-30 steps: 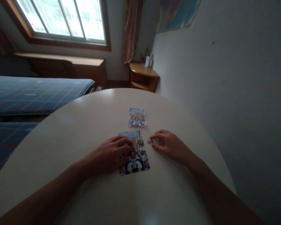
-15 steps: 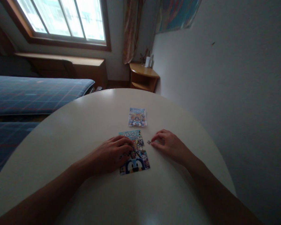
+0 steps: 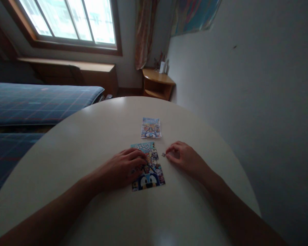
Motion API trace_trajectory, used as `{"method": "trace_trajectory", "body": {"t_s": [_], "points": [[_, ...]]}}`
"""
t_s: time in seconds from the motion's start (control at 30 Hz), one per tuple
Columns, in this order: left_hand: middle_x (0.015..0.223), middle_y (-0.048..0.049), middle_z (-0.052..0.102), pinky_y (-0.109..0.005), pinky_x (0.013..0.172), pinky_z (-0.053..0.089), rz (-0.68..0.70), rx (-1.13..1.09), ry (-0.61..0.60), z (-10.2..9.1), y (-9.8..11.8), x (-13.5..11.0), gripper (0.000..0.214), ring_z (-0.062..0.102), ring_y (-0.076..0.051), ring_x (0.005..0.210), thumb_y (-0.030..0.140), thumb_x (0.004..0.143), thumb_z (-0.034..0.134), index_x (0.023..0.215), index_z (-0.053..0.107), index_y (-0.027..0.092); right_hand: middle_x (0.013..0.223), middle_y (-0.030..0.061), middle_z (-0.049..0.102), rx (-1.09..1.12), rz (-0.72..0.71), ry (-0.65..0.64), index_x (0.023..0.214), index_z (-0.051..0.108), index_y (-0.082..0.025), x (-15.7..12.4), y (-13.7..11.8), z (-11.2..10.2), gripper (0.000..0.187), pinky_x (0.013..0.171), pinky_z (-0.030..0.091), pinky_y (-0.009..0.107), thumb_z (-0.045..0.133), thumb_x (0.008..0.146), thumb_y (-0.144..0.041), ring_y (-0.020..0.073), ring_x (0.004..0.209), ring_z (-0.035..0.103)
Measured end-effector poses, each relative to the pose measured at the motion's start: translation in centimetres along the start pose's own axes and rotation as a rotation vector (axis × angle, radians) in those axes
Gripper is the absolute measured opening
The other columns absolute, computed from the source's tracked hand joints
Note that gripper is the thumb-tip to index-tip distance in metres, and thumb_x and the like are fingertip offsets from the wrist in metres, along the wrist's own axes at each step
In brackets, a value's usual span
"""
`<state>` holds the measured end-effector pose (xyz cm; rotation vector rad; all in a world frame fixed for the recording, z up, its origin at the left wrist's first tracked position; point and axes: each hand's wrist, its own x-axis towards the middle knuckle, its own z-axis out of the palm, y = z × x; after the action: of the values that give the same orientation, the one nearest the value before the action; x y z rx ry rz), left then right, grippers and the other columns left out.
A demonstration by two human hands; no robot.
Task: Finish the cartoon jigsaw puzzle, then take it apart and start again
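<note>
A jigsaw puzzle (image 3: 150, 179) with a blue dog's face and "Bluey" lettering lies flat in front of me, with a small gap at its right edge. My left hand (image 3: 127, 166) rests over its left side, fingers stretched across the pieces and hiding part of the picture. Just right of the puzzle, my right hand (image 3: 181, 156) pinches a small puzzle piece (image 3: 163, 154) between thumb and fingertips, apart from the puzzle's edge. Beyond the puzzle lies a small picture sheet or packet (image 3: 151, 128) with the same design.
All of this lies on a round white table (image 3: 97, 133). A wall (image 3: 241, 109) runs along the right. Behind the table stand a small wooden corner shelf (image 3: 157, 76) and a long wooden desk (image 3: 97, 67) under the window. A plaid mattress (image 3: 46, 102) is at the left.
Almost nothing differs. The whole view shifts very slightly; both hands keep their places, and the piece stays pinched in my right hand.
</note>
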<state>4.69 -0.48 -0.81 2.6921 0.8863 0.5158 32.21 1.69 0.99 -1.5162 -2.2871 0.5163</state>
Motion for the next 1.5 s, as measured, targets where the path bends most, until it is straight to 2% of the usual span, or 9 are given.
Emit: {"method": "trace_trajectory", "body": {"t_s": [0.2, 0.33, 0.5, 0.87, 1.03, 1.13, 1.33, 1.5], "points": [[0.135, -0.0053, 0.057, -0.044, 0.104, 0.047, -0.037, 0.031, -0.001, 0.3, -0.1, -0.1, 0.037, 0.054, -0.024, 0.121, 0.021, 0.092, 0.057, 0.128, 0.056, 0.027, 0.100, 0.0060, 0.068, 0.115, 0.014, 0.027, 0.092, 0.076, -0.023, -0.4, -1.1, 0.6, 0.012, 0.091, 0.047, 0.035, 0.064, 0.089, -0.022, 0.0191, 0.095, 0.063], [0.135, -0.0054, 0.057, -0.045, 0.105, 0.047, -0.032, 0.016, 0.005, 0.2, -0.1, -0.2, 0.038, 0.054, -0.024, 0.121, 0.022, 0.092, 0.058, 0.129, 0.055, 0.027, 0.102, 0.0064, 0.067, 0.040, 0.041, 0.055, 0.092, 0.076, -0.023, -0.7, -1.3, 0.7, 0.012, 0.095, 0.046, 0.039, 0.066, 0.086, -0.020, 0.0213, 0.098, 0.062], [0.134, -0.0052, 0.057, -0.046, 0.105, 0.046, -0.037, 0.017, 0.002, 0.2, -0.1, -0.1, 0.037, 0.054, -0.024, 0.121, 0.023, 0.093, 0.057, 0.130, 0.056, 0.028, 0.102, 0.0075, 0.066, 0.007, 0.067, 0.029, 0.095, 0.075, -0.022, -0.5, -0.3, 0.4, 0.014, 0.094, 0.045, 0.039, 0.071, 0.082, -0.023, 0.0224, 0.099, 0.061], [0.135, -0.0058, 0.057, -0.047, 0.105, 0.046, -0.033, 0.015, -0.005, 0.0, 0.1, -0.1, 0.036, 0.054, -0.025, 0.122, 0.024, 0.093, 0.057, 0.129, 0.056, 0.027, 0.097, 0.0077, 0.067, -0.002, -0.039, -0.011, 0.086, 0.071, -0.020, 0.2, 0.2, 0.3, 0.004, 0.089, 0.044, 0.037, 0.069, 0.083, -0.021, 0.0218, 0.095, 0.059], [0.135, -0.0052, 0.057, -0.047, 0.105, 0.046, -0.033, 0.009, -0.005, 0.2, -0.1, -0.1, 0.035, 0.053, -0.025, 0.122, 0.025, 0.093, 0.058, 0.128, 0.056, 0.027, 0.089, 0.0048, 0.070, -0.018, -0.022, -0.009, 0.085, 0.072, -0.021, 0.2, -0.2, 0.0, 0.005, 0.081, 0.045, 0.033, 0.070, 0.081, -0.022, 0.0191, 0.083, 0.062], [0.135, -0.0051, 0.057, -0.046, 0.105, 0.046, -0.044, 0.021, -0.018, 0.2, -0.1, -0.1, 0.036, 0.053, -0.025, 0.122, 0.024, 0.093, 0.058, 0.129, 0.056, 0.027, 0.085, 0.0033, 0.071, -0.040, -0.060, -0.011, 0.083, 0.072, -0.021, 0.2, -0.5, 0.0, 0.004, 0.077, 0.044, 0.031, 0.070, 0.080, -0.023, 0.0182, 0.079, 0.062], [0.135, -0.0049, 0.056, -0.047, 0.106, 0.046, -0.043, 0.028, -0.019, 0.1, 0.1, -0.1, 0.036, 0.053, -0.025, 0.123, 0.022, 0.093, 0.057, 0.129, 0.055, 0.026, 0.086, 0.0011, 0.073, 0.014, -0.156, 0.008, 0.084, 0.071, -0.021, 0.0, -1.1, 0.4, 0.007, 0.083, 0.042, 0.033, 0.075, 0.078, -0.022, 0.0174, 0.083, 0.064], [0.134, -0.0059, 0.057, -0.046, 0.104, 0.047, -0.039, 0.014, -0.012, 0.0, 0.1, -0.1, 0.036, 0.054, -0.025, 0.121, 0.021, 0.092, 0.058, 0.128, 0.056, 0.026, 0.090, 0.0022, 0.073, 0.004, -0.233, -0.031, 0.084, 0.070, -0.022, 0.0, -1.3, 1.1, 0.009, 0.089, 0.041, 0.037, 0.077, 0.078, -0.023, 0.0195, 0.090, 0.065]]}}
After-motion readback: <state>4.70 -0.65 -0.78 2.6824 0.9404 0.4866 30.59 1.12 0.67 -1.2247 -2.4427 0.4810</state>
